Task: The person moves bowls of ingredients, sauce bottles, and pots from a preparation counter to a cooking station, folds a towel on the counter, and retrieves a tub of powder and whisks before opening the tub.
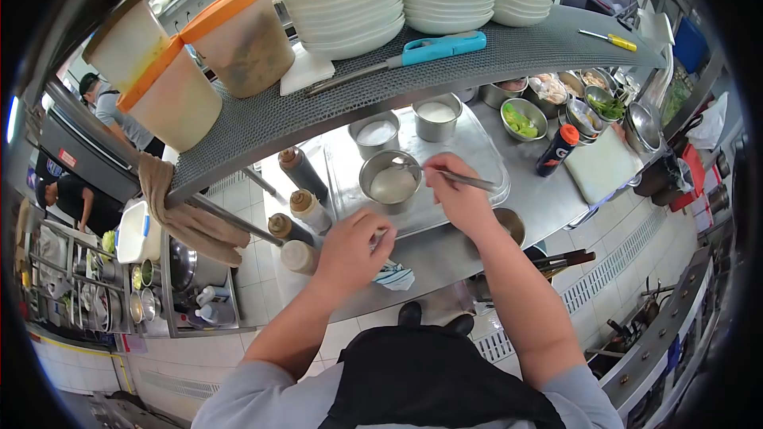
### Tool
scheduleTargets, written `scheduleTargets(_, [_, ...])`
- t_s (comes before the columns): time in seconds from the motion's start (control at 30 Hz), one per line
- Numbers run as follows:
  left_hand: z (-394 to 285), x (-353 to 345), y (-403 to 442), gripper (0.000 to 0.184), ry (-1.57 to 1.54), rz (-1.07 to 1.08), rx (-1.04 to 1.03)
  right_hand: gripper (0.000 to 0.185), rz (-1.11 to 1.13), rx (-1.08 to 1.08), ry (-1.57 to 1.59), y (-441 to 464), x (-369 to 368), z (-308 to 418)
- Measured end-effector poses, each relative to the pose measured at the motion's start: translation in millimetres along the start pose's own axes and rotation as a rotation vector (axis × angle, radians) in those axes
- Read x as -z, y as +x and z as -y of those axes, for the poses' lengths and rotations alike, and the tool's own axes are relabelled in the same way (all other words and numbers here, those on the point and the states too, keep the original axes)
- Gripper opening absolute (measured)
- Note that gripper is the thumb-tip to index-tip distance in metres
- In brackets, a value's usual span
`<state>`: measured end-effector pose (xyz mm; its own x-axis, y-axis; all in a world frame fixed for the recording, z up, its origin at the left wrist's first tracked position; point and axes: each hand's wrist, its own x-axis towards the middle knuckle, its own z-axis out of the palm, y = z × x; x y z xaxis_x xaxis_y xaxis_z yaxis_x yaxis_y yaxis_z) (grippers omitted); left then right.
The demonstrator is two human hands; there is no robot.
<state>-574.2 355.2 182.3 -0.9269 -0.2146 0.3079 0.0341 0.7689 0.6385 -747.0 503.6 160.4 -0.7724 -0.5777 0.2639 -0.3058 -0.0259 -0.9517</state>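
My right hand point(457, 195) grips the handle of a metal spoon point(481, 183), whose bowl end is over the nearest of three round metal tins point(390, 199). That tin holds a whitish substance. Just left of and below it is my left hand point(358, 250), fingers curled inward; a small pale patch shows between thumb and fingers, too unclear to name. Two more tins with white contents, one at back left point(376, 133) and one at back right point(436, 117), stand on the metal tray point(477, 155). A folded cloth point(394, 276) lies near the counter's front edge.
Several sauce bottles point(306, 205) stand left of the tray. A raised shelf point(366, 75) carries stacked white dishes point(346, 16), tubs point(242, 40) and a blue lighter point(441, 48). Rightward are a drink bottle point(558, 151), ingredient bowls point(523, 119) and a white board point(600, 165). Two people are at left.
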Motion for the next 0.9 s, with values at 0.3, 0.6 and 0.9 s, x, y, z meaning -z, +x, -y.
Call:
scheduleTargets(0.3, [27.0,13.5,-7.9,0.013,-0.026,-0.113,0.032,0.036,-0.031,-0.302,0.128,-19.2,64.5,9.6])
scheduleTargets(0.6, [53.2,2.8,70.6,0.038,0.239,-0.08,0.139,0.035,-0.076,-0.539,-0.934,-105.9,150.4,-141.6])
scheduleTargets(0.9, [91.3,-14.5,139.6,0.075,0.493,0.345,0.406,0.042,-0.113,-0.361,-0.922,-21.9,178.0,-10.9])
